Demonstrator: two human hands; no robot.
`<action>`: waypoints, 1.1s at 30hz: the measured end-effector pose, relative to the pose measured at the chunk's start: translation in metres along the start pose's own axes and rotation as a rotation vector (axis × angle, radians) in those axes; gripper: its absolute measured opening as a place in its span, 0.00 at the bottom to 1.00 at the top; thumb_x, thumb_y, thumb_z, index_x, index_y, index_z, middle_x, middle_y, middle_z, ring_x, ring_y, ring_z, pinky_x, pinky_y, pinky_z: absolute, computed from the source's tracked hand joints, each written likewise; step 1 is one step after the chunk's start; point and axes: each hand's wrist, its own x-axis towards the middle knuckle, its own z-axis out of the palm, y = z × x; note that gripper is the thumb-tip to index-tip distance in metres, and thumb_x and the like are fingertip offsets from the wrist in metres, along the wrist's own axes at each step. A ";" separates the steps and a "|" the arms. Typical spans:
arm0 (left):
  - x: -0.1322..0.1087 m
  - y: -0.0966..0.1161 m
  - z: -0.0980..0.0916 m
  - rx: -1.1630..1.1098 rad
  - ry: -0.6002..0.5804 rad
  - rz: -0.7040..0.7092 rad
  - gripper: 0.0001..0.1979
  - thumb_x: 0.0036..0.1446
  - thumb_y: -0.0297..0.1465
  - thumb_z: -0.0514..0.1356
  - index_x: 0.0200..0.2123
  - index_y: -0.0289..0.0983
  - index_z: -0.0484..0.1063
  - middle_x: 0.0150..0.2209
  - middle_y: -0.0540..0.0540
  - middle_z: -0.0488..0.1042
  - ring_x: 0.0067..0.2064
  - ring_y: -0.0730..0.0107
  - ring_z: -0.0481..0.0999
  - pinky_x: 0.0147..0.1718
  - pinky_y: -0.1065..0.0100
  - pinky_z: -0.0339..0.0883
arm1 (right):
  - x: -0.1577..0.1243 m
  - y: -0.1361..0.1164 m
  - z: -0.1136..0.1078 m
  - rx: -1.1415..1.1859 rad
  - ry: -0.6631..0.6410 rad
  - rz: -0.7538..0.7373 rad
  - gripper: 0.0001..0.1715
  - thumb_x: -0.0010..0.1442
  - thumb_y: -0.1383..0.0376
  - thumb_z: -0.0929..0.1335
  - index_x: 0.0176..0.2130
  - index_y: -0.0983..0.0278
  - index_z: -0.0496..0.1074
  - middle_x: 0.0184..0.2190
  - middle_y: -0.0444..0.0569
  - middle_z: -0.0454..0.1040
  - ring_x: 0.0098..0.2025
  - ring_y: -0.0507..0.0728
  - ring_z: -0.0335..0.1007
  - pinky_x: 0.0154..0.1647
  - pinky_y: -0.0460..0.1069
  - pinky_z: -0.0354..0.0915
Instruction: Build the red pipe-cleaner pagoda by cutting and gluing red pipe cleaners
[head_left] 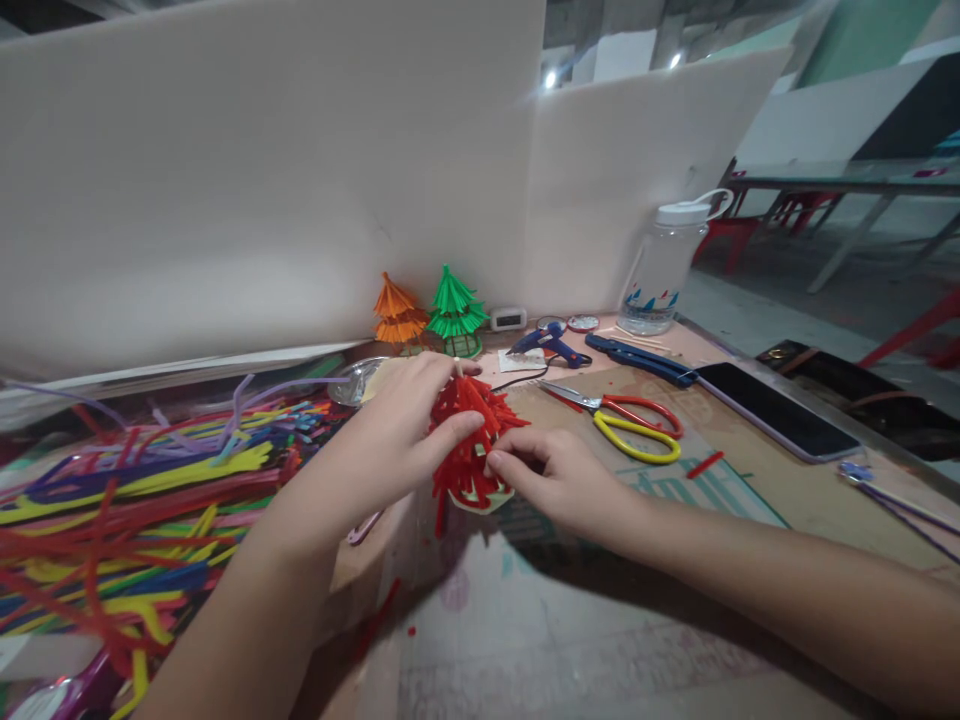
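A small red tree made of pipe-cleaner pieces [466, 462] stands tilted on a pale base in front of me. My left hand [405, 425] curls round its top, the thumb lying across the red strips and the other fingers partly hidden behind. At its right side, my right hand [562, 480] pinches thumb and forefinger together on the lower strips. Behind it stand a finished-looking orange tree [395, 312] and a green tree [456, 308]. Scissors with red and yellow handles [637, 425] lie open just beyond my right hand.
Many coloured pipe cleaners [135, 500] are heaped on the left. Farther back are a blue glue gun [551, 345], a blue utility knife [641, 360], a phone [776, 410] and a clear water bottle [664, 270]. A white panel [262, 180] stands behind the table.
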 end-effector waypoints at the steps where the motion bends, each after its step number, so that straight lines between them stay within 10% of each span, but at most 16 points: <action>1: 0.000 0.000 -0.001 0.001 0.000 0.000 0.14 0.70 0.40 0.53 0.52 0.40 0.71 0.51 0.42 0.74 0.55 0.55 0.73 0.53 0.54 0.66 | 0.000 0.000 0.000 0.000 -0.001 0.004 0.15 0.65 0.62 0.64 0.29 0.65 0.73 0.22 0.42 0.69 0.25 0.49 0.60 0.26 0.45 0.52; 33: 0.003 0.010 0.007 -0.016 0.049 -0.029 0.15 0.64 0.29 0.54 0.52 0.36 0.71 0.51 0.41 0.74 0.55 0.57 0.72 0.56 0.54 0.65 | 0.005 -0.011 -0.003 0.204 -0.067 0.159 0.14 0.64 0.68 0.66 0.26 0.65 0.71 0.21 0.41 0.68 0.24 0.49 0.59 0.26 0.45 0.53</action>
